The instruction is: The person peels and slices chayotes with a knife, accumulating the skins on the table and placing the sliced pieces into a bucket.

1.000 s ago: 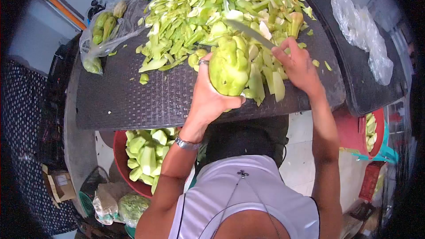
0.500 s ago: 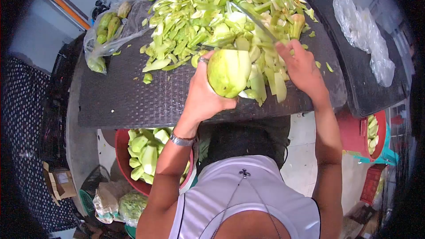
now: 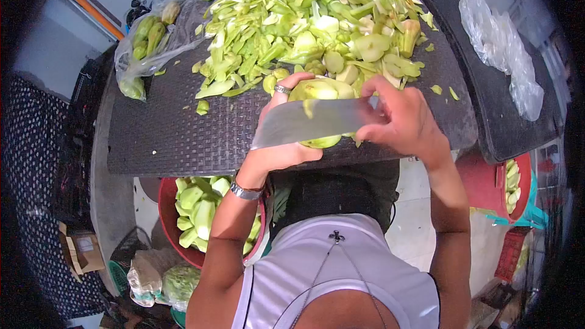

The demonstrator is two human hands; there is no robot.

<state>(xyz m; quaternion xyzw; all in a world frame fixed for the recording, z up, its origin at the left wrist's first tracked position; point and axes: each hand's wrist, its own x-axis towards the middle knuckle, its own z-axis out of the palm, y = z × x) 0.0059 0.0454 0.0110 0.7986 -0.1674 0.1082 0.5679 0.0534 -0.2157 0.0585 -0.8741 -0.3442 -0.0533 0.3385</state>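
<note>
My left hand [image 3: 281, 146], with a ring and a steel watch, holds a partly peeled green chayote [image 3: 323, 89] at the table's near edge. The fingers of my right hand [image 3: 402, 119] are closed round the handle end of a knife [image 3: 317, 123]. Its broad, shiny blade lies flat across the chayote's front and hides much of it. Just beyond both hands spreads a large heap of green peelings [image 3: 262, 30] and cut slices.
A clear plastic bag [image 3: 137, 67] with whole chayotes lies at the table's left. Peeled chayotes fill a red tub [image 3: 167, 225] below the dark woven table [image 3: 170, 140]. Another red tub [image 3: 487, 180] stands at right. A crumpled plastic bag [image 3: 503, 55] lies on a side table [image 3: 448, 18].
My right hand has brought the knife down and left, from above the peelings to the front of the chayote. The chayote has tilted in my left hand.
</note>
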